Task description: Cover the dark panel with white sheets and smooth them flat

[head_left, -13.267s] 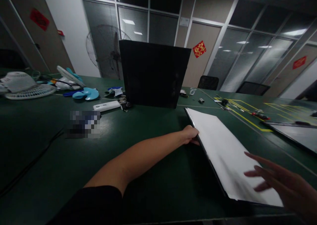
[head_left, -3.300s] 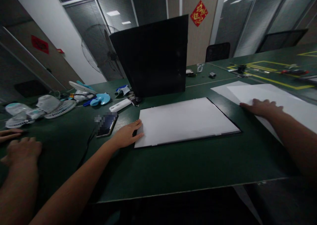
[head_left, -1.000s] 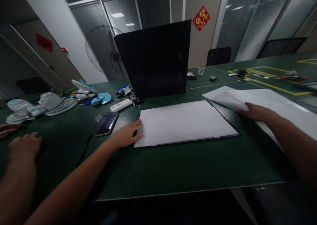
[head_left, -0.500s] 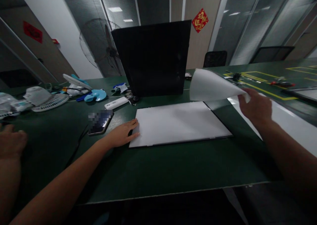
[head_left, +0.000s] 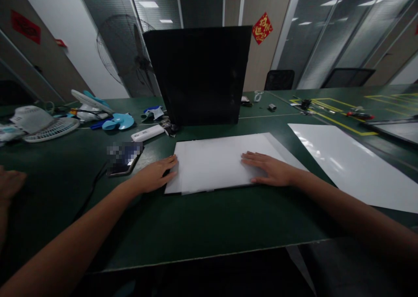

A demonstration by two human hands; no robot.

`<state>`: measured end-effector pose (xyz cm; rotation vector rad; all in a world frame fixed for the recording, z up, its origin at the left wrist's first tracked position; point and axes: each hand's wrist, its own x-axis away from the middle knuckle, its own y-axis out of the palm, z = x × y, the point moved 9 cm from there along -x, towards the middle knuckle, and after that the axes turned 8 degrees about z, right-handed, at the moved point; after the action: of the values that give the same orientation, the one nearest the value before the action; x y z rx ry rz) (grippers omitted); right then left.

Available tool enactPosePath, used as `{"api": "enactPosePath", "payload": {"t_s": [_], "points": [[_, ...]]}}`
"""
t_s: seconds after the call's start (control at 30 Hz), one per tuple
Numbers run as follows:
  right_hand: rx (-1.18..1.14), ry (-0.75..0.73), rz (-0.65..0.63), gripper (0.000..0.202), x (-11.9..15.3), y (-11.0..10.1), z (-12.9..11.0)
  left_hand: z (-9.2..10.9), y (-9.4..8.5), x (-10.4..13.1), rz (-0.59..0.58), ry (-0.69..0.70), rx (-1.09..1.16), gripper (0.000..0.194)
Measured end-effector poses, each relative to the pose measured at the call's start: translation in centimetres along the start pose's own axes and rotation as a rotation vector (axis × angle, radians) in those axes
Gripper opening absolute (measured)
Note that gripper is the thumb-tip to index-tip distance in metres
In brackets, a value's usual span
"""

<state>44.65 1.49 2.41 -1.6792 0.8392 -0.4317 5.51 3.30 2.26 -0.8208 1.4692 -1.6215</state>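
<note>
A white sheet (head_left: 212, 164) lies on a flat white panel (head_left: 174, 181) with thin dark edges, on the green table (head_left: 209, 227). The sheet's left edge sits slightly inside the panel's left end. My left hand (head_left: 158, 173) rests with fingers apart at the panel's left edge and holds nothing. On the right part of the sheet lies my right hand (head_left: 269, 168), palm down and fingers spread, with nothing gripped. Beyond it to the right is a larger glossy white sheet (head_left: 355, 166).
Behind the panel stands a large black screen (head_left: 199, 77). At left are a phone (head_left: 126, 160), a white stick-shaped device (head_left: 148, 133), blue fan blades (head_left: 119, 121) and white fan parts (head_left: 52, 129). Another person's hand (head_left: 11, 183) is at the far left edge.
My right hand has let go of the curled sheet's corner and moved left and down onto it. The sheet now lies flat over the panel. My left hand stays at the panel's left edge.
</note>
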Motion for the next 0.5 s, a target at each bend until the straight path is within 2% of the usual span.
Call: {"api": "enactPosePath", "payload": {"t_s": [0.1, 0.2, 0.3, 0.37, 0.43, 0.5], "points": [[0.006, -0.036, -0.016, 0.086, -0.3, 0.8, -0.9, 0.0, 0.0, 0.0, 0.013, 0.022, 0.02, 0.067], [0.076, 0.054, 0.078, 0.093, -0.4, 0.1, 0.4, 0.0, 0.0, 0.1, 0.002, 0.004, 0.023, 0.071], [0.284, 0.328, 0.271, 0.093, 0.6, -2.7, 4.7, 0.1, -0.1, 0.1, -0.023, -0.034, 0.012, 0.079], [0.413, 0.55, 0.336, 0.093, 2.3, -4.6, 8.2, 0.3, -0.1, 0.2, -0.039, -0.054, 0.004, 0.081], [0.464, 0.709, 0.298, 0.092, 4.2, -5.5, 11.3, 0.5, -0.3, 0.2, -0.041, -0.058, -0.002, 0.082], [0.468, 0.764, 0.195, 0.091, 5.3, -5.4, 13.2, 0.8, -0.5, 0.2, -0.032, -0.044, -0.003, 0.082]]}}
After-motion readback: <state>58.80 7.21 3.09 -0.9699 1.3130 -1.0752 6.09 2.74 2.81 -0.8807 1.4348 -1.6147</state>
